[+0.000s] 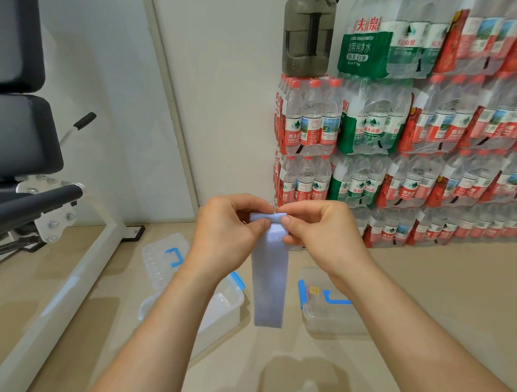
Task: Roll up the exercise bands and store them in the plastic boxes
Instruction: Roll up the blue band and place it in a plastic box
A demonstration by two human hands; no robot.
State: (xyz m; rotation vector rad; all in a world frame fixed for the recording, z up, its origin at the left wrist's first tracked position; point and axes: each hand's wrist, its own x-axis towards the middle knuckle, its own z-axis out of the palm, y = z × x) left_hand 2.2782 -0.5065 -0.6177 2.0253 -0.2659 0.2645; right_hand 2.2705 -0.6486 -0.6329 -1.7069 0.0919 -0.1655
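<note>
A pale blue exercise band (268, 285) hangs flat in the air in front of me, its top edge folded over into a small roll. My left hand (230, 227) and my right hand (318, 228) both pinch that rolled top edge between thumb and fingers. Below on the floor lies an open clear plastic box (226, 305) with blue clips, partly hidden by my left forearm. Its clear lid (162, 257) with a blue handle lies behind it. A second clear box (332, 308), closed with a blue-handled lid, sits to the right under my right wrist.
Stacked shrink-wrapped packs of water bottles (401, 160) line the wall at the right, with a large dark jug (308, 35) on top. A weight bench with black pads (20, 132) and a white frame (70, 282) stands at the left on the beige floor.
</note>
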